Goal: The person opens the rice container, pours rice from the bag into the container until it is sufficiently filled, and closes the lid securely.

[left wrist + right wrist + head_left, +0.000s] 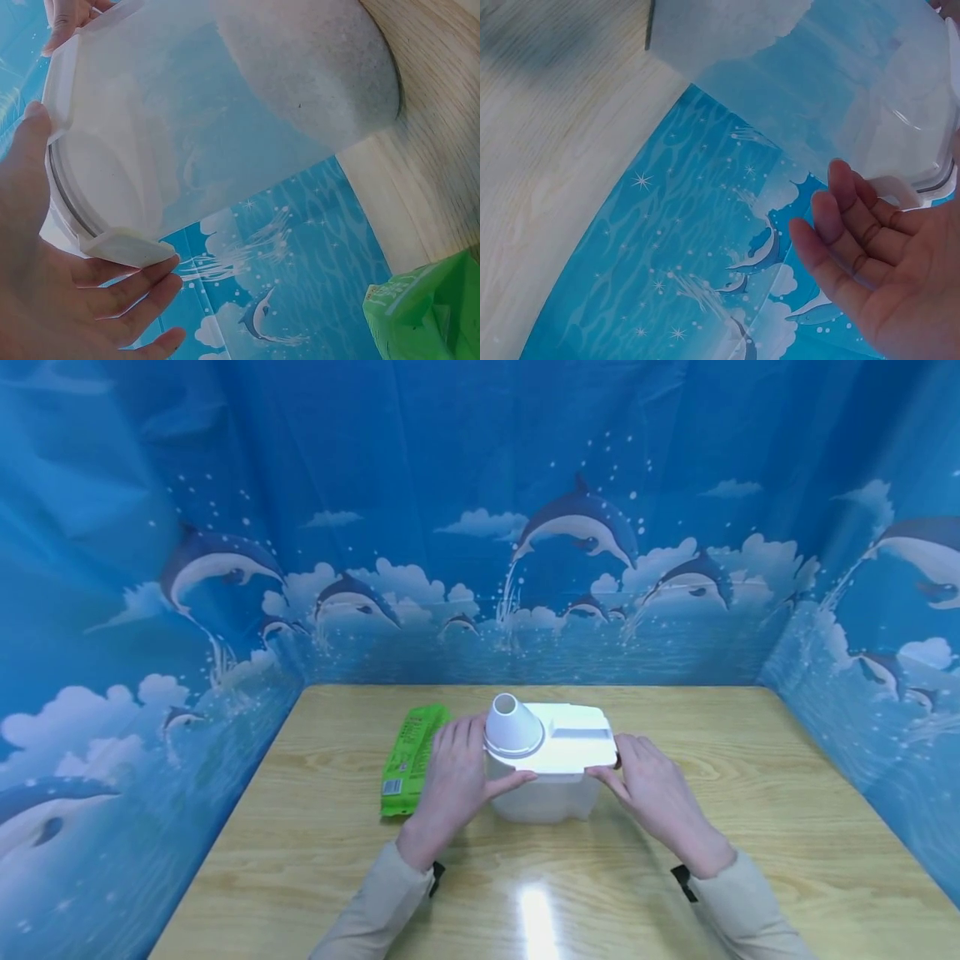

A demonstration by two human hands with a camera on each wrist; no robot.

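Note:
A translucent plastic storage container (543, 802) stands upright on the table, with pale grainy contents (330, 82) in its lower part. Its white lid (573, 747) is on, and a white cone-shaped piece (513, 727) rises from the lid's left end. My left hand (454, 768) grips the lid's left end, thumb along the front edge and fingers at the side clip (127, 247). At the opposite end, my right hand (660, 789) holds the lid's corner. Its thumb presses the front edge, and its fingers bend by the right side clip (897, 190).
A green printed packet (411, 760) lies left of the container, close beside my left hand. The wood-grain table (322, 835) ends at a blue dolphin-print curtain (390, 643) at the back and on both sides.

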